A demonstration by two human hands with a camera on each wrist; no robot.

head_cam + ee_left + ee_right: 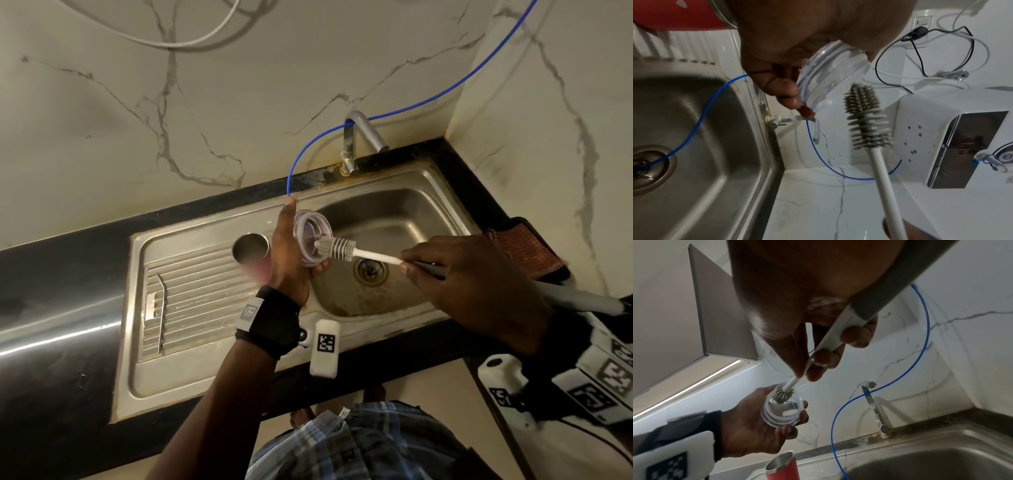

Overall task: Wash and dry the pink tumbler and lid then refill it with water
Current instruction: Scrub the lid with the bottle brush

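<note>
The lid (312, 238) is clear plastic, round, with ridged rings around its side. The left hand (289, 255) holds it over the edge of the sink (442, 192), with the fingers (786, 431) curled under it and the thumb on its far rim. Its open side faces the right hand (479, 284).

The brush (337, 249) has a soft grey head with rows of rubbery spikes and a long white stick. The right hand's fingers (825, 358) pinch the stick close to the head, and the thicker grey handle runs back past the palm. In the head view and the right wrist view the spiky head looks to be at the lid's mouth; whether it rubs the inside is hard to tell.

To do this step well, I think the brush should turn round and round inside the lid, getting into the ridges where dirt hides. The left fingers should hold firm, because wet plastic is slippery.

The tumbler (251, 255) stands just behind the left hand, on the ribbed metal part beside the sink. It is pink outside and shiny metal inside, with its top open. A thin blue tube (411, 108) loops past the tap (363, 135) by the fingers, and in the left wrist view it runs down into the drain (370, 271). The dark surface (68, 260) is around the sink.
</note>
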